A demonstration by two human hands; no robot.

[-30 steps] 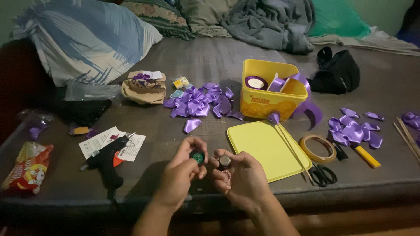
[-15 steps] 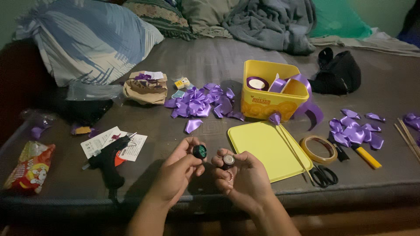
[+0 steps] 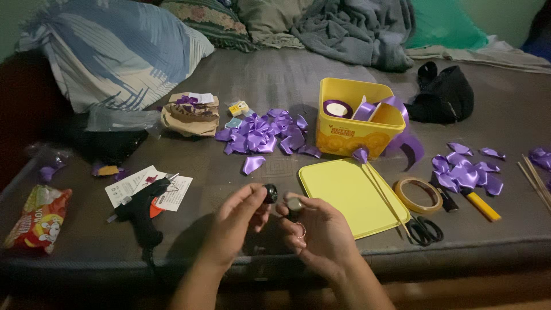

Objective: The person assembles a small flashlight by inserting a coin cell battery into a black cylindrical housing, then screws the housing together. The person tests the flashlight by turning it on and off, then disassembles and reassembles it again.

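My left hand [image 3: 235, 221] pinches a small round black cap [image 3: 270, 193] between thumb and fingers. My right hand [image 3: 318, 229] grips a small dark bottle with a pale open top [image 3: 294, 205]. A ring shows on one right finger. The cap is tilted toward the bottle's top, a short gap apart. Both hands hover over the near edge of the grey mattress [image 3: 275, 80], just left of a flat yellow lid [image 3: 350, 195].
A black glue gun [image 3: 140, 209] lies on paper cards to the left. A yellow tub [image 3: 356, 117] holds purple ribbon spools. Purple ribbon petals [image 3: 264, 135] lie behind my hands, more petals [image 3: 465, 169] at right. Tape roll [image 3: 417, 195], scissors [image 3: 423, 229], yellow cutter [image 3: 481, 205], snack bag [image 3: 35, 218].
My left hand has turned the cap on edge and brought it closer to the bottle. Both hands have risen slightly.
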